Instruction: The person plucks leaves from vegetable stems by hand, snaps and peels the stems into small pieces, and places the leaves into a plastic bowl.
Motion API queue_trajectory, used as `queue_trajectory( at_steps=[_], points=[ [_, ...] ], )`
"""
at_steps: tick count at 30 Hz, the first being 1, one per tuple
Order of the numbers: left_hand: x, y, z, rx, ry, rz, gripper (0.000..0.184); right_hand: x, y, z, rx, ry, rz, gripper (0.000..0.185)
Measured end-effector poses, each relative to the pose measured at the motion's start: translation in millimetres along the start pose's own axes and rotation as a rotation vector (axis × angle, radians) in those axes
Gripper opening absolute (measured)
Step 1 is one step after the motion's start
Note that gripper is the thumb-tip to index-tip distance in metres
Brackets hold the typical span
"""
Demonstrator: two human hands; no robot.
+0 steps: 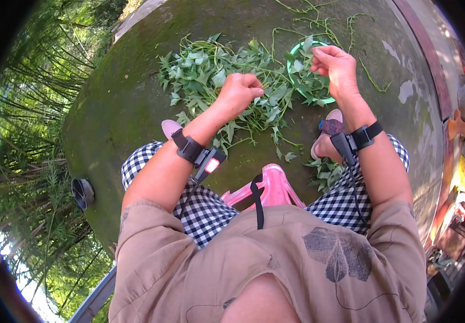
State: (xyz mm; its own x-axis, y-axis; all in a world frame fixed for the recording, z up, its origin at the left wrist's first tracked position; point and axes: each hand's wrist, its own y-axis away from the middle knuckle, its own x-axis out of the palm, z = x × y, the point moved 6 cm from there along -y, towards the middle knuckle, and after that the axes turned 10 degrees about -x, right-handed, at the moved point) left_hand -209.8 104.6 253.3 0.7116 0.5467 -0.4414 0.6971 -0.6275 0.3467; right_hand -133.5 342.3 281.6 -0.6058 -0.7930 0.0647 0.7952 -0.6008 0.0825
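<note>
A large heap of green leafy vines (200, 72) lies on the mossy ground. Over its right part is my left hand (239, 94), its fingers pinched together; whatever is between the fingertips is too small to name. To the right stands a round green basket (291, 79) with leaves (312, 81) in it. My right hand (336, 67) is over the basket's right side, thumb and fingers closed near a leaf, and what they grip cannot be made out.
Bare vine stems (351, 46) trail beyond and right of the basket. More leaves (326, 173) lie by my right foot. A pink plastic seat (275, 185) is between my knees. A dark pot (83, 194) stands far left, near green plants. Assorted items line the right edge.
</note>
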Motion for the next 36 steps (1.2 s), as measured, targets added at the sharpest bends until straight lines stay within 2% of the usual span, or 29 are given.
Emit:
queue_trajectory(
  at_steps=[2,4,7,8,9,10,11,14,20,23,27,32,36],
  points=[
    [0.9,0.8,2.3,-0.003,0.003,0.003,0.012,-25.7,-12.1,-10.9,0.009,0.05,-0.051,0.013],
    [1.6,2.9,0.5,-0.046,0.034,0.039,0.012,-45.6,-15.7,-19.8,0.012,0.347,-0.129,0.025],
    [5.3,5.9,-4.6,-0.157,0.219,0.153,0.011,-44.6,-8.9,-24.5,-0.035,0.976,-0.008,0.036],
    [7.0,6.9,-6.6,-0.201,0.304,0.2,0.011,-32.8,-4.6,-34.5,-0.003,0.948,0.141,0.035],
    [6.8,8.5,-11.0,-0.213,0.344,0.214,0.011,-15.2,1.3,-49.0,0.022,0.672,0.335,0.031],
    [7.0,10.4,-15.7,-0.227,0.383,0.228,0.011,10.3,22.4,-41.7,0.159,0.356,0.408,0.027],
    [7.9,12.2,-17.4,-0.244,0.421,0.242,0.011,28.3,35.2,-33.3,0.164,0.237,0.512,0.025],
    [14.2,9.3,-11.9,-0.272,0.549,0.283,0.012,59.2,51.7,-17.8,0.139,0.042,0.585,0.023],
    [20.6,7.5,-8.4,-0.319,0.658,0.365,0.012,71.4,47.9,-14.7,0.122,0.002,0.562,0.014],
    [10.8,9.8,-19.9,-0.259,0.498,0.167,0.016,66.8,41.5,-15.3,0.093,0.096,0.513,0.011],
    [-0.4,5.2,-22.5,-0.174,0.615,0.099,0.026,65.8,43.9,-17.8,0.138,0.106,0.562,0.01],
    [1.3,0.7,-19.9,-0.211,0.745,0.138,0.015,72.7,55.9,-21.2,0.258,0.027,0.631,0.011],
    [7.6,2.1,-19.1,-0.232,0.795,0.186,0.012,64.7,51.8,-22.8,0.31,-0.12,0.526,0.011]
  ],
)
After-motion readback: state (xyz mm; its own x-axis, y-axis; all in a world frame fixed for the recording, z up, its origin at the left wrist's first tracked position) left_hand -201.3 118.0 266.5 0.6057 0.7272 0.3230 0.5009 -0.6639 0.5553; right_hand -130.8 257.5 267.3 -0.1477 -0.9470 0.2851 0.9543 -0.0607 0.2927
